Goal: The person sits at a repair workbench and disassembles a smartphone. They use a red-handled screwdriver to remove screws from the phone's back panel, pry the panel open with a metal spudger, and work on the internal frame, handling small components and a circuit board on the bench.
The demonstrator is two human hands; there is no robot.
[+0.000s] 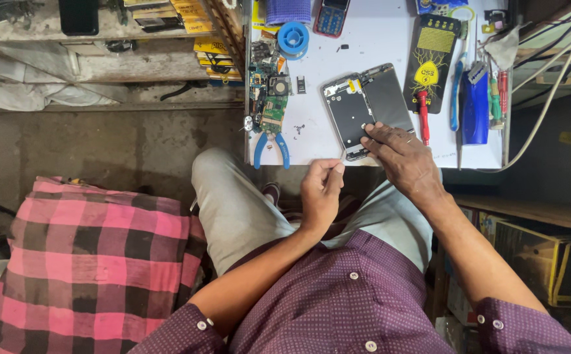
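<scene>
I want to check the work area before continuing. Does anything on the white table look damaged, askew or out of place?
The phone under the right hand lies opened, its two halves side by side, tilted near the table front edge. Bare circuit boards sit piled at the left edge above blue-handled pliers. The left hand pinches something thin; unclear what.

Glossy glass and bare metal on a smooth white bench (377, 39)

Your opened phone (357, 111) shows dull metal framing and a glossy dark panel; the pliers (271, 145) wear shiny blue plastic grips, the screwdriver (422, 117) a red plastic handle, and the pink checked cloth (95, 255) looks soft and matt.
</scene>
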